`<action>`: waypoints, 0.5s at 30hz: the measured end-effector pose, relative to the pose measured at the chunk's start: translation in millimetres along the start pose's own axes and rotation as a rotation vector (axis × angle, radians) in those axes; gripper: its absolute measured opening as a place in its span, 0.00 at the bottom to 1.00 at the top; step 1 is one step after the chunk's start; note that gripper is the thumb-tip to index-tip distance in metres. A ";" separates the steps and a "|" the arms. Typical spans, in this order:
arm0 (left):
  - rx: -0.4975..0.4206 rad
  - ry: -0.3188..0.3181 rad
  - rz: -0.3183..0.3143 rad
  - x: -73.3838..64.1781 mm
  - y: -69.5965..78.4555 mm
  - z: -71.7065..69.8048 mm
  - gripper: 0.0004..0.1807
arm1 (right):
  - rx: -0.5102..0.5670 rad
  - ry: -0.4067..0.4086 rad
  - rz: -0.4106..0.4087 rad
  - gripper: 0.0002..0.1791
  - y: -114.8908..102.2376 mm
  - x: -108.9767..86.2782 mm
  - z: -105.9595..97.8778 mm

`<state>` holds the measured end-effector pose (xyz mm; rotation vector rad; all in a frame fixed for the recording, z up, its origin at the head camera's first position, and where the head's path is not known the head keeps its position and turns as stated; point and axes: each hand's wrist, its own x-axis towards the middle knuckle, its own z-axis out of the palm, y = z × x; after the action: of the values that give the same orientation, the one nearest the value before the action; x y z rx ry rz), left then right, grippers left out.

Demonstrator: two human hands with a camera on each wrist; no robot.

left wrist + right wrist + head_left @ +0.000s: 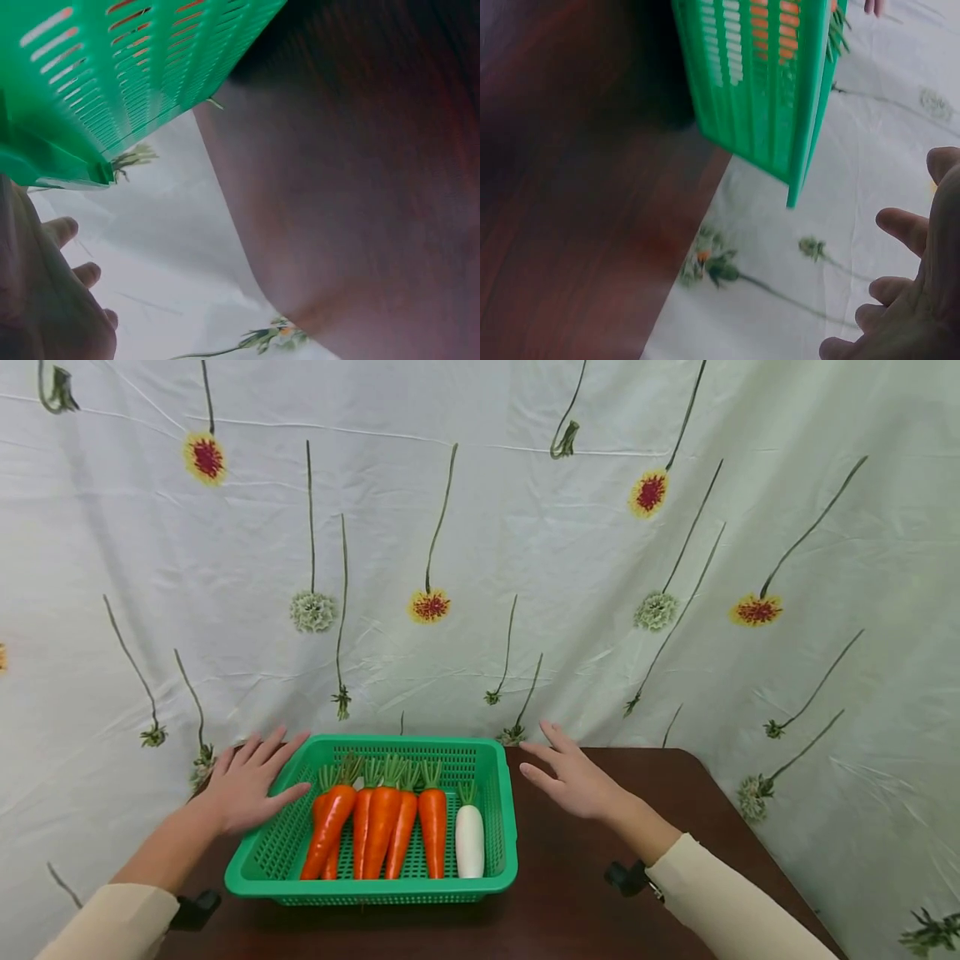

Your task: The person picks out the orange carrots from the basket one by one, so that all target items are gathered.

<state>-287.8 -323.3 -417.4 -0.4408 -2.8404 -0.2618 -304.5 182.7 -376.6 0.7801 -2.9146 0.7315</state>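
A green plastic basket [371, 887] stands on the dark wooden table, with slotted walls. Several orange carrots [382, 827] with cut green tops lie in its left and middle part. A single white radish [469, 839] lies at the right inside it. My left hand [251, 785] is spread at the basket's left rim, its thumb reaching over the edge. To the right of the basket, my right hand [573, 777] is held apart from the rim with fingers extended. Neither hand grips anything. In the right wrist view, the right fingers [904, 229] show spread beside the basket.
The dark brown table [600, 910] extends right and toward the front of the basket. Behind it hangs a white cloth [480, 543] printed with flowers. Black wrist straps [626, 878] sit at both sleeves.
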 end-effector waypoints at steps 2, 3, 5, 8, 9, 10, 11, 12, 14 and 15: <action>-0.033 0.009 0.003 -3.9 0.8 0.3 0.46 | 0.030 -0.022 0.002 0.33 -4.6 -0.2 3.2; -0.047 0.014 0.006 -5.9 1.4 0.5 0.46 | 0.045 -0.031 -0.004 0.34 -7.4 -0.6 4.5; -0.075 0.021 0.017 -9.5 3.7 0.0 0.45 | 0.062 -0.046 -0.019 0.34 -12.4 -0.7 7.9; -0.107 0.051 0.033 -14.7 6.1 2.4 0.46 | 0.082 -0.070 -0.054 0.34 -20.2 -0.1 14.0; -0.123 0.061 0.037 -16.0 7.1 3.3 0.46 | 0.092 -0.079 -0.067 0.34 -23.1 0.3 15.7; -0.145 0.066 0.037 -17.3 8.2 4.0 0.46 | 0.096 -0.091 -0.077 0.34 -25.8 0.9 17.8; -0.166 0.069 0.035 -18.6 9.4 4.6 0.46 | 0.103 -0.102 -0.089 0.34 -28.4 1.4 19.9; -0.186 0.069 0.031 -19.7 10.7 5.1 0.46 | 0.111 -0.113 -0.099 0.34 -31.1 2.0 22.0; -0.230 0.063 0.017 -21.3 13.0 5.3 0.45 | 0.130 -0.131 -0.114 0.33 -36.3 3.2 25.9; -0.246 0.059 0.008 -21.8 14.1 5.4 0.45 | 0.138 -0.137 -0.119 0.33 -38.3 4.1 28.1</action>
<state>-264.4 -314.9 -426.6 -0.4844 -2.7582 -0.6162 -287.3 138.8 -384.3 1.0461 -2.9283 0.9095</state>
